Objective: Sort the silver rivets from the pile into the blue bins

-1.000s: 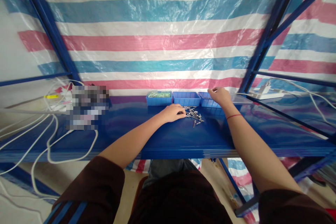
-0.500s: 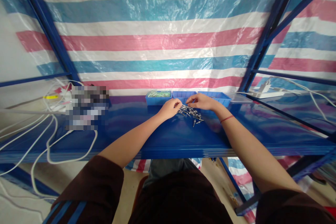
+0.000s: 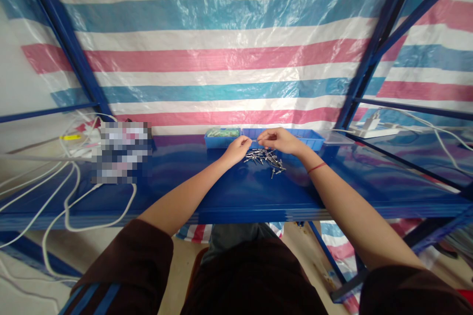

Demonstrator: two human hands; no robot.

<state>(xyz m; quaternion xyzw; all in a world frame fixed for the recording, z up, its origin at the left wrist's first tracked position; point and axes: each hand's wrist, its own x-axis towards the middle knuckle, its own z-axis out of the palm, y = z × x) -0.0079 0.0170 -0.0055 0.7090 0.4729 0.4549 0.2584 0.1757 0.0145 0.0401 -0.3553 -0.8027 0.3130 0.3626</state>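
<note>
Looping over the left end of the blue table [image 3: 173, 167], white cables [image 3: 67, 206] trail down past its front edge, with a small yellow thing [image 3: 70, 137] lying behind them and a blurred-out patch just beside. Further along, by the red, white and blue striped sheet [image 3: 229, 59], sits a blue bin [image 3: 218, 143] filled with pale green pieces [image 3: 223, 132]. Just in front of its right end, the person's left hand [image 3: 236, 151] has thumb and forefinger pinched together on a thin, light-coloured piece [image 3: 254, 140], which bridges the small gap to the other hand. Below that gap, a loose heap of slim metal parts [image 3: 264, 156] lies on the tabletop, a few strays toward the front. The right hand [image 3: 279, 140], a red cord [image 3: 317, 168] round its wrist, has bent fingers nearly together at the piece's other end; whether they grip it, I can't tell. Behind it run more blue bins [image 3: 313, 143], then a clear plastic lid [image 3: 339, 138] and, farthest right, a white power strip [image 3: 377, 131].
</note>
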